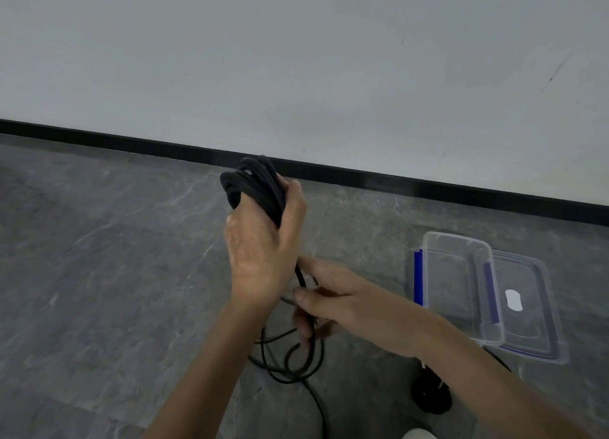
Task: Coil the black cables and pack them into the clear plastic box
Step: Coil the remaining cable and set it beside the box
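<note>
A left hand [263, 254] grips a thick bundle of coiled black cable [253, 184] while the right hand [339, 303], just below, pinches its loose tail [300, 275]; steady tension should keep loops even. The clear plastic box [458, 283] sits open, right of both hands.

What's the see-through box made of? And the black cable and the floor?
The clear box looks like hard, glossy plastic; the floor shows through it. The black cable probably has a rubbery, matte coat; it bends into tight loops in the left hand. The floor looks like grey stone or stone-look tile, with pale veins; I cannot tell which.
</note>
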